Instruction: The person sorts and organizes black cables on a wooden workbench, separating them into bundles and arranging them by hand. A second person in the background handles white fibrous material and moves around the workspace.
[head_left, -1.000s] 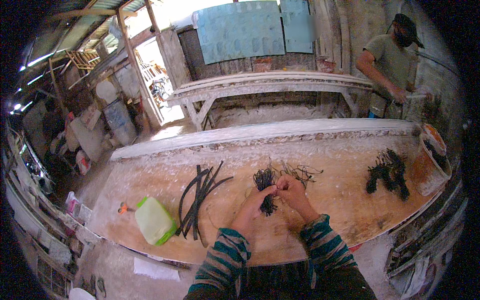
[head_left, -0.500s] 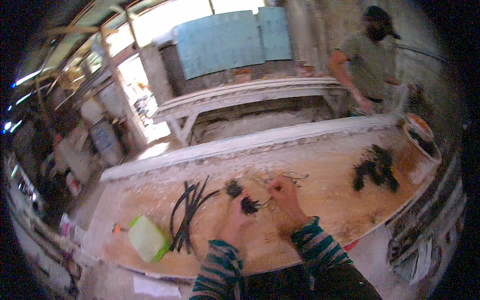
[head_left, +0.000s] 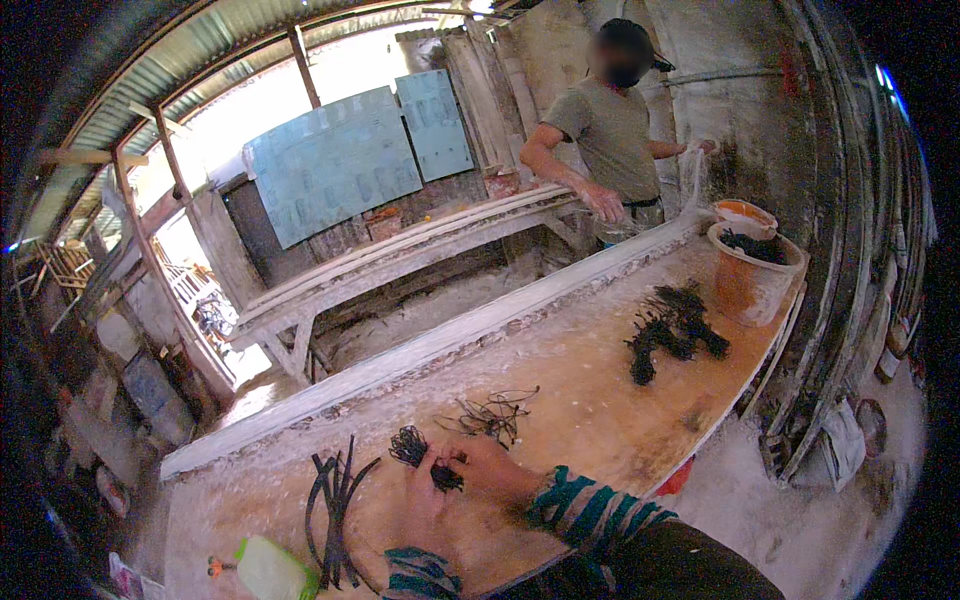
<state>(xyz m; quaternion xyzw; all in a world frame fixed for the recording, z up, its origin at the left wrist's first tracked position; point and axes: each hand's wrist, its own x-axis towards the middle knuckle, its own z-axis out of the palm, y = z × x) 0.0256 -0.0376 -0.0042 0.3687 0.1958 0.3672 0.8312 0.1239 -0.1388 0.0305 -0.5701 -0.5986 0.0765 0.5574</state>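
A looped bundle of thin black strands (head_left: pixel 408 446) is gripped in my left hand (head_left: pixel 428 490); its dark end shows below the fingers. Right against it, my right hand (head_left: pixel 490 468) is closed with thumb and fingers pinched at the bundle's middle. What lies inside that pinch is hidden. Just beyond my hands, loose thin strands (head_left: pixel 490 415) lie in a tangle on the wooden table (head_left: pixel 590 400). Flat black strips (head_left: pixel 335 510) lie crossed to the left of my left hand.
A pale green container (head_left: pixel 272 570) sits at the near left beside a small orange-handled thing (head_left: pixel 216 567). Black strand bundles (head_left: pixel 680 325) are heaped to the right, before a bucket (head_left: pixel 745 285). Across the table a person (head_left: pixel 610 130) stands beside a long bench (head_left: pixel 420 240).
My right hand has come left to meet the bundle in my left hand; it was apart, by the loose strands. My view has turned to the right.
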